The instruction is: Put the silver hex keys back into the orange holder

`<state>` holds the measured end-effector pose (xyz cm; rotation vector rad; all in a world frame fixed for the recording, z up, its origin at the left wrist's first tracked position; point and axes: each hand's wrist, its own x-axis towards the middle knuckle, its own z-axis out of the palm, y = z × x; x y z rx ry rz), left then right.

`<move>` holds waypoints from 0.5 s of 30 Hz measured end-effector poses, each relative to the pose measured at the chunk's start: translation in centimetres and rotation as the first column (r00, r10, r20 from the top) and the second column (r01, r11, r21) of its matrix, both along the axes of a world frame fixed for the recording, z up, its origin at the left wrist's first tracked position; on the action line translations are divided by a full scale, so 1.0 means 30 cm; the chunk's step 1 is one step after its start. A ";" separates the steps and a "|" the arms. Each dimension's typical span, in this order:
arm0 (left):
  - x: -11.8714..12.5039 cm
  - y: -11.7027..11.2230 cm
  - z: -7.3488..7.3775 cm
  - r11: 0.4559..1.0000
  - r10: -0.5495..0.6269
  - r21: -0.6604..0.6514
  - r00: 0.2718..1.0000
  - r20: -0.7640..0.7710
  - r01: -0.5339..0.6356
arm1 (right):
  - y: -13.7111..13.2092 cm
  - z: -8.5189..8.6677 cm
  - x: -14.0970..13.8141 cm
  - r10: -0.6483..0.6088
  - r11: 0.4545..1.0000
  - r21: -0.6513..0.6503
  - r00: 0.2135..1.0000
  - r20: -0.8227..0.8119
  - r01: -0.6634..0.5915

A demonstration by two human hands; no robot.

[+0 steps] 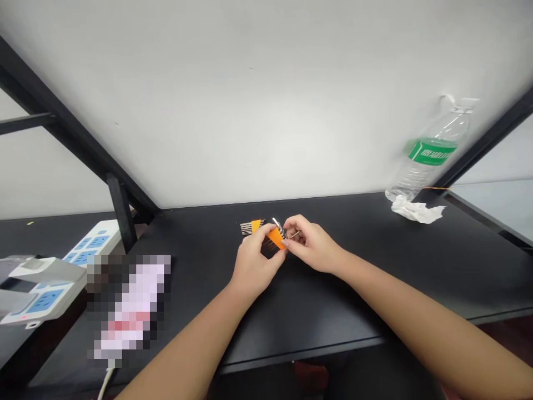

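Note:
My left hand [257,261] is closed on an orange hex key holder [275,238], pinching it between thumb and fingers. Short bent metal hex keys [276,223] stick out of the holder's top. At its right side, my right hand [310,243] is closed, fingertips pinching a thin metal hex key [295,234] beside the holder; the fingers partly hide it. Just behind my left hand, a second orange holder [256,226] lies on the black table [200,278] with several dark metal rods through it.
A clear plastic bottle [431,153] with a green label leans by the wall at the right, crumpled tissue [417,210] at its base. White power strips [100,236] lie at the left. Nearer stands a blurred-out pinkish object [135,300] with a white cable [105,383].

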<state>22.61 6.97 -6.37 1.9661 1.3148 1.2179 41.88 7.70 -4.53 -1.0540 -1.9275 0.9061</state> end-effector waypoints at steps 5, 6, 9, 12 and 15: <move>-0.002 0.000 0.007 0.999 0.038 -0.028 0.992 0.123 -0.035 | 0.010 0.002 0.048 -0.141 0.883 0.462 0.987 0.078 0.090; -0.002 0.000 0.009 0.999 0.046 -0.036 0.990 0.133 -0.041 | 0.011 0.003 0.057 -0.168 0.845 0.524 0.982 0.082 0.101; -0.002 -0.001 0.010 0.997 0.039 -0.067 0.985 0.167 -0.028 | 0.009 -0.003 0.062 -0.197 0.801 0.588 0.977 0.082 0.112; 0.002 0.001 0.007 0.996 0.002 -0.087 0.975 0.221 0.018 | 0.004 -0.016 0.043 -0.153 0.825 0.560 0.985 0.082 0.081; 0.005 0.005 -0.001 0.995 -0.020 -0.085 0.967 0.256 0.043 | 0.002 -0.035 0.016 -0.078 0.840 0.543 0.989 0.124 -0.002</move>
